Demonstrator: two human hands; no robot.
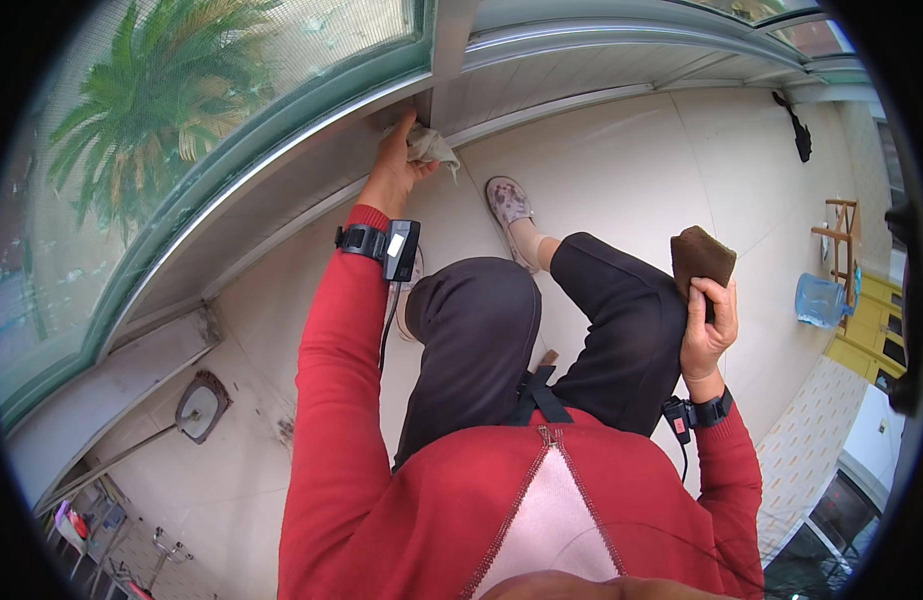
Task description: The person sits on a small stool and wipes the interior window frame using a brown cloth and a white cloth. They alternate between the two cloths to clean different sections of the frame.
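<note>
My left hand [399, 165] reaches forward to the metal frame under the window, its fingers closed round a pale, crumpled cloth [430, 148]. The cloth presses against or lies close to the grey lower panel [482, 100]; exact contact is hard to make out. Off to the right, my right hand [710, 325] pinches a folded brown cloth [703, 258] by its lower edge and holds it up beside my right knee. Black devices are strapped to both wrists.
A screened window [272, 110] curves along the left. On the tiled floor lie a flat mop [202, 408] at left and a black item [797, 128] at far right. A blue water jug [820, 300] stands near a wooden stool [842, 235] and yellow cabinets [867, 335].
</note>
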